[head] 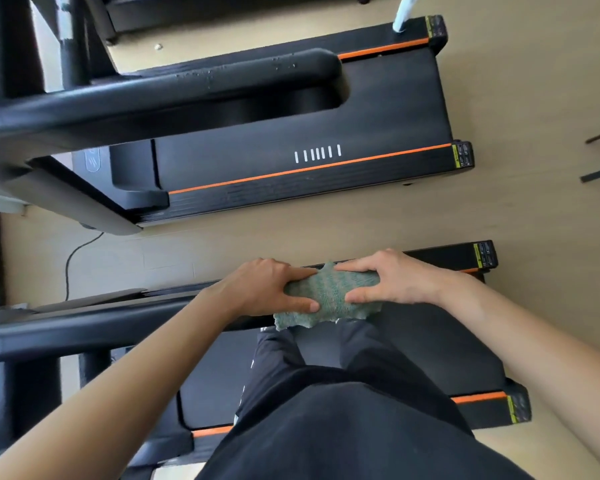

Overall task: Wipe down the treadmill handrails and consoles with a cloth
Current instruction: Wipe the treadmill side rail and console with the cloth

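Both hands gripped cloth [329, 296] at frame centre, left hand [267, 289] and right hand [395, 282] pinching it over rail [118, 323]. Risk: loose lower edge dangled, so cloth could bunch or slip off mid-wipe.

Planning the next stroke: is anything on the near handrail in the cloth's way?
Nothing visible. The left hand and right hand grip the green cloth at the near handrail; its length running left shows nothing on it, though the left forearm covers a stretch.
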Demonstrator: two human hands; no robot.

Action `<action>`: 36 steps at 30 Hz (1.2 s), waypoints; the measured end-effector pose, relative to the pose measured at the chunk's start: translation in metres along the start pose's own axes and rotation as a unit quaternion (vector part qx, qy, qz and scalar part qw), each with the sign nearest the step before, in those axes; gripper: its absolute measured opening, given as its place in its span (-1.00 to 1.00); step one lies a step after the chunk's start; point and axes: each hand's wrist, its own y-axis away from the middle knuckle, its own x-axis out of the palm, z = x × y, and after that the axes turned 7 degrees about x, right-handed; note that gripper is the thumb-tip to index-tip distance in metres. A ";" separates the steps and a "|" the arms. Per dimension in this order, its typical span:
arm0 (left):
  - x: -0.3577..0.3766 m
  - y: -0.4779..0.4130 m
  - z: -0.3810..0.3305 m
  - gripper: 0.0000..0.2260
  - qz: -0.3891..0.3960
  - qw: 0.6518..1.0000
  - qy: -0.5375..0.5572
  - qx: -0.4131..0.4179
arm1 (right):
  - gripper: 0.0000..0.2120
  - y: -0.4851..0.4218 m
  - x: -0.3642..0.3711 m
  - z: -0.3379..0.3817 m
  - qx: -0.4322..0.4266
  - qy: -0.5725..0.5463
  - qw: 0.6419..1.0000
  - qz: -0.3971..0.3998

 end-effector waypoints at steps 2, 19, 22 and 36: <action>-0.001 -0.010 -0.011 -0.13 -0.019 1.000 -0.018 0.015 | -0.35 0.008 0.002 -0.016 -0.001 -0.029 0.999 -0.020; 0.065 -0.020 -0.098 -0.38 -0.375 0.916 -0.140 -0.011 | -0.42 0.040 0.077 -0.062 -0.067 -0.130 0.939 -0.311; 0.080 -0.012 -0.097 -0.43 -0.434 0.886 -0.162 -0.012 | -0.45 0.045 0.085 -0.051 -0.086 -0.112 0.927 -0.348; 0.117 0.074 -0.026 -0.54 -0.538 0.819 -0.177 -0.094 | -0.40 0.004 0.100 0.056 -0.132 0.148 0.913 -0.356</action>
